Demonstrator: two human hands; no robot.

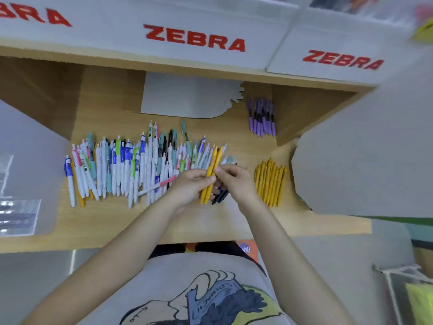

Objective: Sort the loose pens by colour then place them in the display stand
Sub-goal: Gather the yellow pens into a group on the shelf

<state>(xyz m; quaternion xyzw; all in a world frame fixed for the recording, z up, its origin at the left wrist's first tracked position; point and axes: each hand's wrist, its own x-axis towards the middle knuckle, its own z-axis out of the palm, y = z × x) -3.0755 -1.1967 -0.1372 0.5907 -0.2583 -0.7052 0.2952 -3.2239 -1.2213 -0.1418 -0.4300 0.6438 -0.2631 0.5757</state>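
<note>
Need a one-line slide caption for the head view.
Both hands hold yellow pens between mixed pile and sorted yellow pile.

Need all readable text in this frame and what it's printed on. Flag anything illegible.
"ZEBRA": red letters on the middle white display panel.
"ZEBRA": red letters on the right white display panel.
"BRA": cut off by the frame edge, red letters on the left white display panel.
Print on the white pens in the loose pile: too small to read.
Lettering on the grey printed shirt: distorted, unreadable.
</note>
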